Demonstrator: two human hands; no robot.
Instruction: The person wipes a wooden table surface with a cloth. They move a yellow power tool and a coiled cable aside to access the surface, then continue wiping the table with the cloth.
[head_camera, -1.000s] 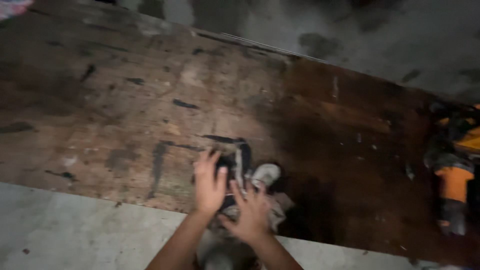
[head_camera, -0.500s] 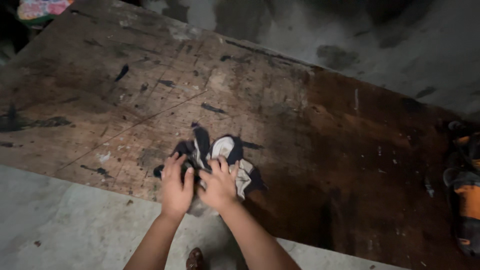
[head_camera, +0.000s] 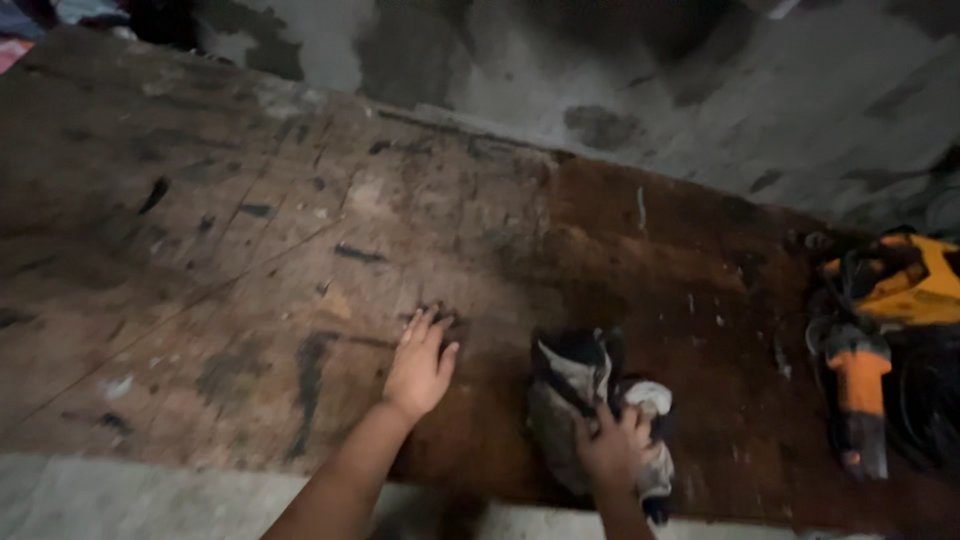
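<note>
The right hand (head_camera: 612, 452) has its grip closed down on a crumpled rag (head_camera: 590, 400), a dark and pale bundle of cloth pressed against the wooden worktop (head_camera: 250, 250) near its near edge, right of centre. The fingers (head_camera: 600, 425) bunch the cloth from above, so the rag is both held and pinned to the board. The left hand (head_camera: 420, 365) holds nothing: its grip is spread apart, palm flat on the bare wood just left of the rag, the two hands well apart.

Around the rag the board looks darker and wetter, a deep brown patch (head_camera: 640, 270) running from the middle toward the right, while the left half is paler, dry-looking and marked with black streaks (head_camera: 310, 360) and scratches. Judging by that, the wiping seems to have covered the middle and right of the worktop, and the left and far parts look unwiped; how clean the dark area is cannot be told in this dim light.

At the far right lie an orange-handled power tool (head_camera: 858, 385) and a yellow tool body (head_camera: 915, 280), clear of the rag. Beyond the worktop's far edge is stained grey concrete floor (head_camera: 700, 90).
</note>
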